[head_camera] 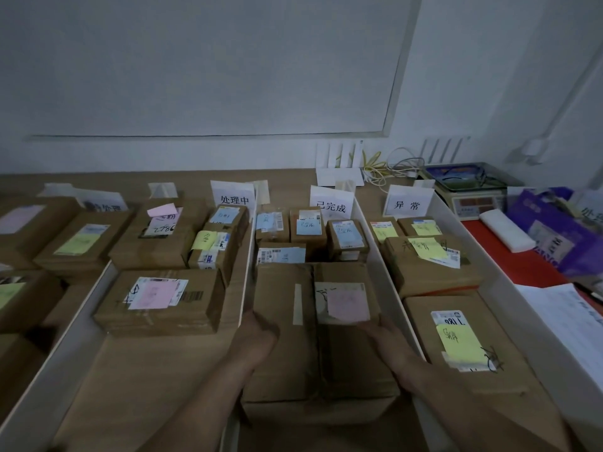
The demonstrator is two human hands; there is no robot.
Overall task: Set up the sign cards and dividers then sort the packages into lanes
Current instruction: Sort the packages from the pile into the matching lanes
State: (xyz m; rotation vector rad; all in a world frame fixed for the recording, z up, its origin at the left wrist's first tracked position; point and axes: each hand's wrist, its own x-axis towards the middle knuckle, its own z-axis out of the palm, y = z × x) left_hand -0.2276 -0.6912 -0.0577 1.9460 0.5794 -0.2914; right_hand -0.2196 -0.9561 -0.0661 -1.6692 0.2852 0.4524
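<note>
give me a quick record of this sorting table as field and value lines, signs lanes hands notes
sign cards: 处理中, 已完成, 异常; a fourth at far left is partly hidden
lanes: split by white dividers
left hand: against the left side of the large box
right hand: at the same box's right
finger curl: unclear
large box lane: 已完成
note on it: pink note
异常 lane: boxes with yellow notes
far right: scale

You're looking at a dim, bluish-grey scene under flat, even light, with only soft shadows between the packages (163, 298). Wide-angle distortion bows the edge of the wall panel (195, 60) and the tabletop (287, 177). Your left hand (261, 331) and right hand (385, 334) are smeared with blur, fingers indistinct.
</note>
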